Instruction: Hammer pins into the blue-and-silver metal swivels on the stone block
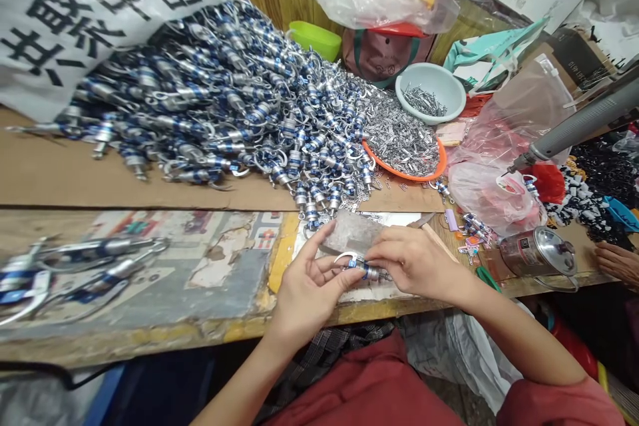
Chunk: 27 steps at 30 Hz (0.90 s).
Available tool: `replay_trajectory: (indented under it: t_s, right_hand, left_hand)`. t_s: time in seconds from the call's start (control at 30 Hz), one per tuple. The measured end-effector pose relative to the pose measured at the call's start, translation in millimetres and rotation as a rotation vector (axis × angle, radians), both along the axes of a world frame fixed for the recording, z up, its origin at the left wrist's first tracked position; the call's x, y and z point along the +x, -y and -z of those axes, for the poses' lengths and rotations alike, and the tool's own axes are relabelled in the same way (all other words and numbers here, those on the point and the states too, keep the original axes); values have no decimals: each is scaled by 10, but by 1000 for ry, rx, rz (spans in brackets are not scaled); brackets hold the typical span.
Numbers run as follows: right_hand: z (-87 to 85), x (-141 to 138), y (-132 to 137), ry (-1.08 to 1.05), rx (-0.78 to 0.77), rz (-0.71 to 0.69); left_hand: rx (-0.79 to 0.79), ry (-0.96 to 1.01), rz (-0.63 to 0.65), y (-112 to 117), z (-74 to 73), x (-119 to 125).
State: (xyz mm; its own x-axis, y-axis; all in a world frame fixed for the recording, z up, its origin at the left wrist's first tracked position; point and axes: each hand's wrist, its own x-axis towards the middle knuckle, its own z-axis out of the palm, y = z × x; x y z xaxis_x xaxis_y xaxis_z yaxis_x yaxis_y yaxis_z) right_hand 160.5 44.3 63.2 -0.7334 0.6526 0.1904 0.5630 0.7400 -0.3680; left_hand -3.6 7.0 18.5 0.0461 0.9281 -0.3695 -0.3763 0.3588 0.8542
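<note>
Both my hands meet over the near edge of the worktable [150, 333]. My left hand [309, 286] and my right hand [412, 263] pinch one small silver-and-blue metal clip [360, 267] between their fingertips. The clip has a curved silver hook at its left end. Just behind my hands lies a small grey block [357, 231]. A big heap of the same blue-and-silver clips [224, 93] covers the cardboard further back.
An orange tray [422, 173] of small silver parts and a pale bowl [430, 92] of pins sit behind right. A steel lidded cup [539, 254], plastic bags [499, 166] and a grey power tool [574, 130] stand at right. Another person's hand [616, 263] rests far right. Blurred clips [74, 266] lie at left.
</note>
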Motion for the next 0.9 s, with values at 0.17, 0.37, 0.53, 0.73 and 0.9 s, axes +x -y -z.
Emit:
replay_trajectory:
  t_s: [0.17, 0.37, 0.53, 0.73, 0.9]
  right_hand:
    - [59, -73, 3, -110, -25, 69]
    - [9, -87, -60, -151, -250, 148]
    - [29, -107, -74, -191, -182, 120]
    - [-11, -52, -48, -274, -249, 70]
    - [226, -138, -67, -419, -331, 88]
  left_hand:
    - [1, 12, 0, 6, -4, 3]
    - [6, 18, -4, 13, 10, 1]
    - [8, 21, 4, 6, 21, 2]
    - [9, 10, 6, 6, 18, 0]
    - [14, 16, 6, 21, 25, -10]
